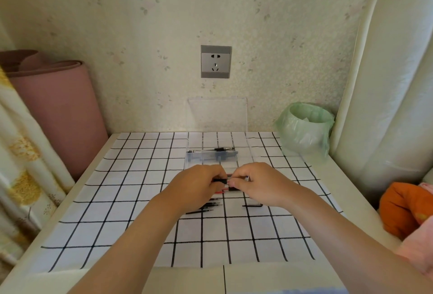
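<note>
Assembly of a pen (221,180) appeared to be under way over the middle of the tabletop (182,279), just above the checked cloth (117,200). The pen was held between both hands. Its dark end was pinched by the curled fingers of the left hand (199,186), and its other end was gripped by the fingertips of the right hand (255,183), with the two hands almost touching. Whether the parts were being pushed together or pulled apart could not be told. A thin red piece (221,192) was seen just below the hands.

Some work was judged to be done. A few pens (220,150) were laid in the clear box (210,156) toward the far edge, and its lid was stood open against the wall.

More was judged to be left. Several loose refills (212,204) were spread on the cloth on the near side of the left hand, and a small black part (251,205) was lying near the right wrist. The pen in hand had not yet been placed in the box, so the job was judged to be roughly midway.
</note>
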The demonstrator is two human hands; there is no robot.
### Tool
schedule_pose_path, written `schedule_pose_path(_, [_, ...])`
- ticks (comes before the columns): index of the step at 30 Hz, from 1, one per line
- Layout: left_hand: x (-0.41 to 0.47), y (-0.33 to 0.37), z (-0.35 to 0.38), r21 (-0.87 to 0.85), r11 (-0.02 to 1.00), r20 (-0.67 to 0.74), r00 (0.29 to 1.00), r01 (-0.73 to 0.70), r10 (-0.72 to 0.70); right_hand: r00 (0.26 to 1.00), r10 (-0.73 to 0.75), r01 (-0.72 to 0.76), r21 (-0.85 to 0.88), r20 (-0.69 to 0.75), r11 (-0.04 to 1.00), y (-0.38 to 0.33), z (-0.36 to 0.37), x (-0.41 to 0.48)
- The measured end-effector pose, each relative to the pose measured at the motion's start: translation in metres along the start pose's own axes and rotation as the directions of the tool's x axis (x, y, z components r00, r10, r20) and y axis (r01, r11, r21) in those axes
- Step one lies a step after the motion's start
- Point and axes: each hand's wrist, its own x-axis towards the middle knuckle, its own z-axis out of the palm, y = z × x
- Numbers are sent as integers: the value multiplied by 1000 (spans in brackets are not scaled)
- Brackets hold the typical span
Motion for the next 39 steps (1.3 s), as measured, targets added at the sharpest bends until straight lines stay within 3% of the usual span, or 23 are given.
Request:
schedule_pose_path(16, [0,3,1,-104,995,6,1000,-9,10,997,-64,62,-44,-44,997,-1,-4,-2])
schedule_pose_path(23, [-1,5,-2,-120,992,-8,999,-36,35,1000,-12,12,11,28,1000,2,-6,-2])
schedule_pose_path(30, [-2,1,-2,45,999,29,999,26,-27,985,115,-82,-234,129,969,14,-21,-8])
schedule_pose_path(39, [0,1,2,-31,998,119,992,52,-48,966,158,-96,-284,204,954,15,-12,-11])
